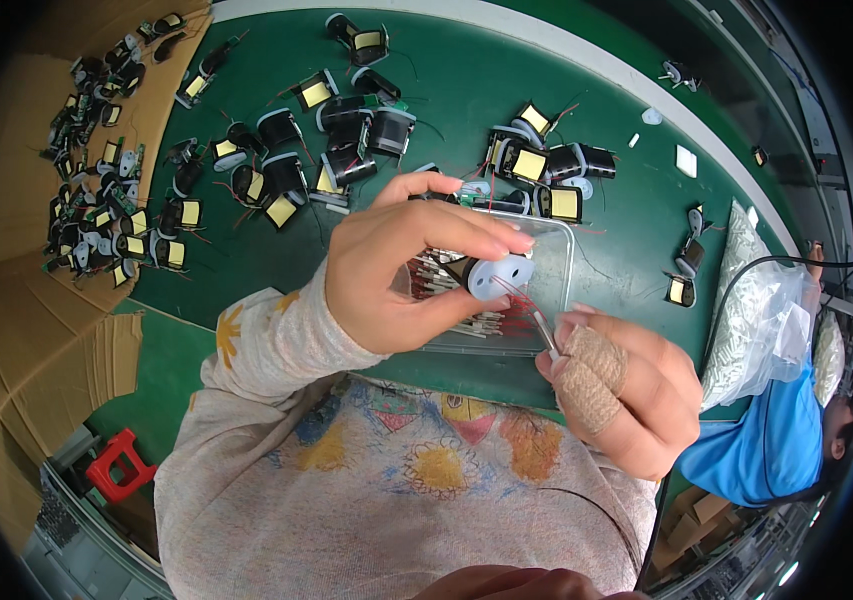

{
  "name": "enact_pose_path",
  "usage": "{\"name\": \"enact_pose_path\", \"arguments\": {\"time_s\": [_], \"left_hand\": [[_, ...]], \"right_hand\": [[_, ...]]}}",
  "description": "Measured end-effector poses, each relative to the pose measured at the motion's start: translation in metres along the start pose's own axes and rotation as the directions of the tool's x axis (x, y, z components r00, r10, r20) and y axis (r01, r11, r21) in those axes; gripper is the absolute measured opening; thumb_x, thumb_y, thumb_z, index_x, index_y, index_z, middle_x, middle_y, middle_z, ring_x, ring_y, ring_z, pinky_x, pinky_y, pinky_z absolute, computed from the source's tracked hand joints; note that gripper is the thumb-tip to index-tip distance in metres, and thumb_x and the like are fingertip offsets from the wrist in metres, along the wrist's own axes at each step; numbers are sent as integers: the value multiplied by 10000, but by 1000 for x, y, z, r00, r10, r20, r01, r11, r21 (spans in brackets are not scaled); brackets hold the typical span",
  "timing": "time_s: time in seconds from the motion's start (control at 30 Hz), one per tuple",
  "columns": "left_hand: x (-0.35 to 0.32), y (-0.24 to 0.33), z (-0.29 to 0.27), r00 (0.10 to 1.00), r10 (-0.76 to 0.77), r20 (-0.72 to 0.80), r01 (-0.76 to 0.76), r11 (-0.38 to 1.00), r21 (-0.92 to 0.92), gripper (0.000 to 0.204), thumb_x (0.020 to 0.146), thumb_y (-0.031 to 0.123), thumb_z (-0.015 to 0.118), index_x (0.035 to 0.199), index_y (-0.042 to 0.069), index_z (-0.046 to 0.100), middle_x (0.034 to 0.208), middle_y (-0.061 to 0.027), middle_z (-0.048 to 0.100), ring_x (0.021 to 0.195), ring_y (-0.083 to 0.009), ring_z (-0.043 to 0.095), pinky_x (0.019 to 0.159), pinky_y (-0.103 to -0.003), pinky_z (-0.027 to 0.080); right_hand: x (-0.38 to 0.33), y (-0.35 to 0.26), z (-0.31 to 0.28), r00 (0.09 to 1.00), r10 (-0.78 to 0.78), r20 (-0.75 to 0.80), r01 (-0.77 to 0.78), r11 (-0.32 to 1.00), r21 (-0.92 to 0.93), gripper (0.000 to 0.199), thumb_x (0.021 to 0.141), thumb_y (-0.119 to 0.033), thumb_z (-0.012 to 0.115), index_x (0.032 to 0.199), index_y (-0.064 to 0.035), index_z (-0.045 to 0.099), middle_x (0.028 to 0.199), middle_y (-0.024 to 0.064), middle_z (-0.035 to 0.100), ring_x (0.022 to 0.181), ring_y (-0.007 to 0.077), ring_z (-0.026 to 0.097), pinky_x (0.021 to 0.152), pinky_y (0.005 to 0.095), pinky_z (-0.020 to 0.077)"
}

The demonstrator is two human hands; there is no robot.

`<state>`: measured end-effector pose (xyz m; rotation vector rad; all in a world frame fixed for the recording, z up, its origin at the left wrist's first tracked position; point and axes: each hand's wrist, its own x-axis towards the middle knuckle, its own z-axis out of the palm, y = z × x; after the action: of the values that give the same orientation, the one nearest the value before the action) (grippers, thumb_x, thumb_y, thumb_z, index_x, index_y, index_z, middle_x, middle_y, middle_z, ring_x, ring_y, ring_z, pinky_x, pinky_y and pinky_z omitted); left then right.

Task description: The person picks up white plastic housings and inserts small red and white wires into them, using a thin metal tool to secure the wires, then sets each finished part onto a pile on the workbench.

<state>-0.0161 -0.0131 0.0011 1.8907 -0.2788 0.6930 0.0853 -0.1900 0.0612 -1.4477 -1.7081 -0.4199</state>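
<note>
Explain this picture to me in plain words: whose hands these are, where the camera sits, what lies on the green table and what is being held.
The camera sits on a person's head and looks down, so the edges bend. The left hand holds a small white spool in a closed grip. The right hand, two fingers wrapped in tan tape, pinches a thin wire running from the spool. Beneath them stands a clear plastic box of small metal parts. On the green table lie many black coils with yellow tape; more lie on cardboard at left.
</note>
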Motion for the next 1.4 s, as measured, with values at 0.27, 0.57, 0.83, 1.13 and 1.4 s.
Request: {"name": "enact_pose_path", "arguments": {"time_s": [0.27,0.57,0.83,1.13,1.4], "left_hand": [[-1,2,-1,1000,8,-5,-9,1000,-13,477,628,51,802,994,60,495,959,-147,661,940,-249,639,945,-437,310],[-2,9,-2,991,-131,28,130,991,30,413,623,87,805,918,60,517,916,-156,673,849,-217,645,807,-327,414],[-1,18,4,998,21,-64,-17,997,75,272,704,-42,683,900,-9,498,986,-216,626,838,-292,639,739,-325,510],[4,22,3,997,-68,-38,67,998,-11,231,725,19,693,874,-16,520,941,-214,642,811,-254,656,683,-291,519],[33,-14,-12,971,-238,-33,232,964,-133,299,769,115,674,986,-25,522,1014,-169,630,1014,-231,594,842,-313,453]], "right_hand": [[3,-4,0,999,35,30,-35,999,-6,172,619,-34,633,778,27,657,802,149,646,703,229,643,584,277,550],[-2,8,6,917,392,74,-395,919,18,201,568,3,742,749,-12,655,656,80,595,519,199,554,474,268,447],[-10,4,20,999,47,-17,-50,931,-361,380,457,4,618,835,27,654,663,94,563,538,184,541,465,256,444],[-11,2,24,961,277,-27,-278,956,-97,435,439,62,587,867,20,653,673,80,544,549,201,517,471,274,429],[7,47,29,769,633,87,-633,736,240,126,733,-1,660,854,31,650,747,101,641,585,157,578,542,250,464]]}}
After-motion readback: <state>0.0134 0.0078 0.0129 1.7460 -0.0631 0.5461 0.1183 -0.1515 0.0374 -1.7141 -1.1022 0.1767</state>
